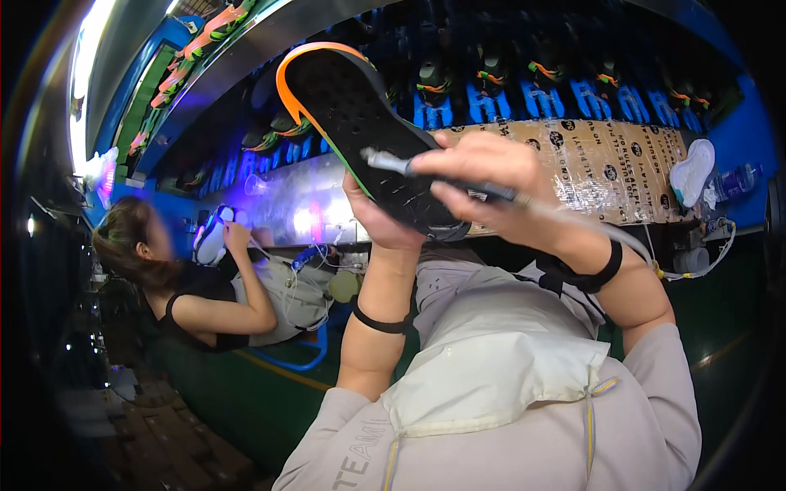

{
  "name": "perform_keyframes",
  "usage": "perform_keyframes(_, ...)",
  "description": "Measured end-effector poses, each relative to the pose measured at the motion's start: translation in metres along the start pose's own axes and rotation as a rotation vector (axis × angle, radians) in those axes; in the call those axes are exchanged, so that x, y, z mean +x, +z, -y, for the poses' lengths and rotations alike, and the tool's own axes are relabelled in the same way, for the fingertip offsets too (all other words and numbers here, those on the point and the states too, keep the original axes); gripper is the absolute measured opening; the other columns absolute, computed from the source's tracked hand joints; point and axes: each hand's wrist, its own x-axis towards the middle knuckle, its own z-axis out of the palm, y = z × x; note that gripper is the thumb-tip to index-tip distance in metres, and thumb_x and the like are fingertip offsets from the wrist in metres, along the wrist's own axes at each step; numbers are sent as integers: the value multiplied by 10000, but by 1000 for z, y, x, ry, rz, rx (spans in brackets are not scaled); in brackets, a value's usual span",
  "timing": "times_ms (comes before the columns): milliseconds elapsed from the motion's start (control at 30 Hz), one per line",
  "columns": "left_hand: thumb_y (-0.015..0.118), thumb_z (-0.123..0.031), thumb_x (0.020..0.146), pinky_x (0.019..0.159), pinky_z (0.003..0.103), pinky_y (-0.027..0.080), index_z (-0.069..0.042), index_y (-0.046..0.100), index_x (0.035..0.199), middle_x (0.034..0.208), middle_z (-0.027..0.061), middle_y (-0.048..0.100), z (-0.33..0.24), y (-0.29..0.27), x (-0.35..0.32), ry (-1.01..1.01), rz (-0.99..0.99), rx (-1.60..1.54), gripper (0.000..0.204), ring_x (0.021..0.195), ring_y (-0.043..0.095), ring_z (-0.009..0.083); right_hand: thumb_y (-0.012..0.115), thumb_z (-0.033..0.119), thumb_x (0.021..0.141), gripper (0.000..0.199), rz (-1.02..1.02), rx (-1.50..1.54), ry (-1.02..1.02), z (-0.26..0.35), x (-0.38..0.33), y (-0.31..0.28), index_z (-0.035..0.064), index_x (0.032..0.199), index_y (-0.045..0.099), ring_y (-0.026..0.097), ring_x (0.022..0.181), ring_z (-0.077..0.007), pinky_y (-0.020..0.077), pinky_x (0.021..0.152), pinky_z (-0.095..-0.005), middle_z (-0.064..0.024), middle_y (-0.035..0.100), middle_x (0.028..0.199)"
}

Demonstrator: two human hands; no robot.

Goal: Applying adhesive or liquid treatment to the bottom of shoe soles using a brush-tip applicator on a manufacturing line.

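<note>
Raised in front of me is a black shoe sole with an orange and green rim, its hollow inner face turned up. My left hand grips it from below along its near left edge, with the fingers partly hidden behind it. In my right hand is a brush with pale bristles and a dark handle. Its tip lies over the middle of the sole; I cannot tell whether it touches. A pale tube runs from the brush handle along my right forearm. Wet-looking streaks show near the sole's lower end.
Beyond my hands lies a bench covered with printed cardboard. A white sole, a clear bottle and a cup are at the right. Shoes stand on blue racks behind. At left, a seated co-worker holds a shoe.
</note>
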Motion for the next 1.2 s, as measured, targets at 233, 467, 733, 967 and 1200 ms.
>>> perform_keyframes(233, 438, -781, 920, 1049, 546, 525, -35, 533, 1437, 1350, 256, 590, 0, 2, -5, -45, 123, -201, 913, 1210, 601, 398, 820, 80, 843, 235, 303, 376, 54, 5, 5, -26, 62, 1075, 785, 722, 910, -305, 529, 1015, -405, -122, 764, 935)
perform_keyframes(467, 537, -791, 874, 1049, 526, 520, -5, 509, 1448, 1362, 249, 547, -9, 5, 1, -149, 211, -121, 974, 1213, 575, 397, 828, 103, 851, 212, 550, 307, 86, 15, 8, -43, 66, 1056, 790, 674, 802, -304, 508, 911, -395, -114, 726, 873)
perform_keyframes(733, 573, -760, 864, 1033, 545, 508, 20, 503, 1449, 1365, 288, 546, -28, 13, 16, -190, 275, 70, 978, 1177, 591, 408, 822, 170, 877, 239, 822, 313, 37, 17, 14, -65, 66, 1088, 778, 722, 887, -315, 535, 836, -423, -119, 760, 935)
perform_keyframes(967, 392, -729, 946, 974, 524, 581, 74, 456, 1475, 1268, 355, 618, -36, 29, 32, -211, 323, 408, 963, 1090, 692, 432, 825, 120, 860, 236, 728, 67, -12, 18, 17, -67, 78, 1088, 783, 694, 880, -283, 502, 845, -398, -89, 740, 904)
perform_keyframes(1200, 359, -406, 1066, 912, 429, 621, 88, 541, 1401, 1190, 288, 705, -43, 37, 47, -341, 250, 500, 624, 1019, 744, 346, 828, 114, 839, 261, 669, 120, 81, 12, 15, -65, 102, 1096, 788, 635, 844, -271, 463, 840, -404, -64, 670, 825)
